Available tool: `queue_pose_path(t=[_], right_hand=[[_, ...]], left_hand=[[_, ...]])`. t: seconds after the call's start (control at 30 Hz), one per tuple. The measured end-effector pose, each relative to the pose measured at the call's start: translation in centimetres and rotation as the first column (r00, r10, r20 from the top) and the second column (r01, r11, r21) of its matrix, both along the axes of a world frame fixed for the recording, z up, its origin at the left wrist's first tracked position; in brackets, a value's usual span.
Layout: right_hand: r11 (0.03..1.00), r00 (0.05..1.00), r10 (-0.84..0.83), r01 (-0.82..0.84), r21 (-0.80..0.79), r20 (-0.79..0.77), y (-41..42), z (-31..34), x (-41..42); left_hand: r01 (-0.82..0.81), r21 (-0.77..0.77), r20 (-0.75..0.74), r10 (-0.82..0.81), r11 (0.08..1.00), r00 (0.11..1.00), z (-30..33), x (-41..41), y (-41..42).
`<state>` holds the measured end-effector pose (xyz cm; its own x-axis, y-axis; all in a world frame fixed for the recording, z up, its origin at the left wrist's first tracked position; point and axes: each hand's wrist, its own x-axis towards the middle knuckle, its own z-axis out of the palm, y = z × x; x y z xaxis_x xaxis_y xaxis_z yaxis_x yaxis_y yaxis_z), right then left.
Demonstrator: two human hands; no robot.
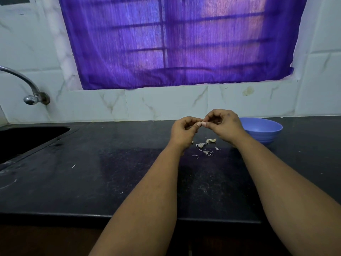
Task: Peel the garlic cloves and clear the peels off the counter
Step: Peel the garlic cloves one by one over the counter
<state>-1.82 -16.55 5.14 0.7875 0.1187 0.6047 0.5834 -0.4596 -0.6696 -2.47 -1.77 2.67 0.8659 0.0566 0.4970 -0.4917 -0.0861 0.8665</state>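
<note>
My left hand [183,130] and my right hand [224,124] meet above the black counter [110,172], fingertips pinched together on a small garlic clove [202,123] that is mostly hidden by the fingers. Below the hands, one unpeeled clove [211,140] lies on the counter. Several thin pale peels [204,150] are scattered around it and just in front of it. A blue bowl [263,129] stands right behind my right hand; its inside is not visible.
A sink [27,139] is sunk into the counter at the left, with a metal tap [31,93] on the tiled wall above it. A purple curtain [175,41] covers the window. A few stray peel bits [73,165] lie toward the sink.
</note>
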Motion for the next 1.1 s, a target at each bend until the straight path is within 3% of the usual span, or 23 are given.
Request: queue_pose_path(t=[0.1,0.33,0.47,0.67,0.83,0.97,1.1], right_hand=[[0.999,0.999,0.024,-0.026,-0.042,-0.045,0.3,-0.3,0.4],[0.985,0.968,0.151,-0.131,0.109,-0.2,0.6,-0.5,0.9],[0.961,0.934,0.218,-0.157,0.226,-0.282,1.1,-0.3,0.4],[0.937,0.902,0.272,-0.17,0.304,-0.336,1.3,-0.1,0.0],[0.951,0.913,0.243,-0.157,0.266,-0.328,1.1,0.0,-0.1],[0.936,0.933,0.203,-0.096,0.338,-0.297,0.8,0.4,0.0],[0.985,0.972,-0.019,0.059,0.165,-0.234,-0.2,0.3,0.3]], left_hand=[[0.011,-0.04,-0.02,-0.012,0.999,1.0,0.0,0.0,0.0],[0.07,-0.206,-0.045,-0.081,0.976,0.996,0.2,0.0,0.1],[0.126,-0.22,-0.023,-0.134,0.967,0.991,0.2,0.0,0.2],[0.078,-0.207,-0.025,-0.085,0.975,0.996,0.1,0.1,0.2],[0.022,-0.135,-0.026,-0.025,0.991,0.999,0.0,0.2,0.1],[-0.006,-0.115,-0.03,0.002,0.993,1.0,-0.1,0.4,0.2],[0.025,-0.12,-0.048,-0.031,0.992,0.998,-0.2,0.5,0.2]])
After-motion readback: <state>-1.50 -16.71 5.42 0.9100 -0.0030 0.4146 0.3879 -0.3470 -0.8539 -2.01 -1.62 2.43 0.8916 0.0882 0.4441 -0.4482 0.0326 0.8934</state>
